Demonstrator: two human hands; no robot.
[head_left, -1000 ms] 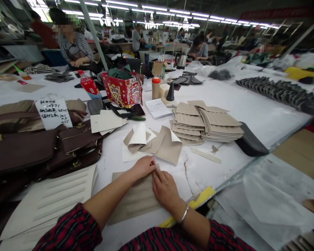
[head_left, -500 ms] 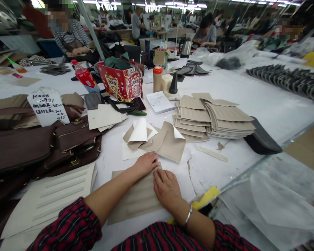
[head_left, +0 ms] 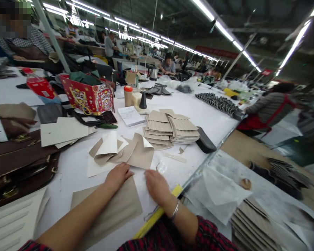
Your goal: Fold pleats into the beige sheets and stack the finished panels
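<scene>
A flat taupe panel [head_left: 120, 205] with faint raised ridges lies on the white tabletop in front of me. My left hand [head_left: 119, 177] rests on its far edge, fingers laid down loosely and apart from the thumb. To the right of the panel, my right hand [head_left: 157, 186] hovers over or touches the table, slightly blurred, its fingers stretched out with nothing visible in them. Just beyond both hands are curled taupe scraps [head_left: 140, 151] with white backing. A stack of similar taupe pieces [head_left: 159, 127] sits farther back.
Dark brown bags [head_left: 18, 164] and pale ridged sheets [head_left: 13, 219] lie at left. Behind are a red patterned box [head_left: 87, 96], a notepad [head_left: 131, 116] and a black curved piece [head_left: 206, 140]. The table edge [head_left: 219, 143] runs along the right, with more taupe panels [head_left: 251, 223] lower down.
My view has swung to the right and up. My right hand has come off the panel and moved away to its right; my left hand stays at the panel's far edge.
</scene>
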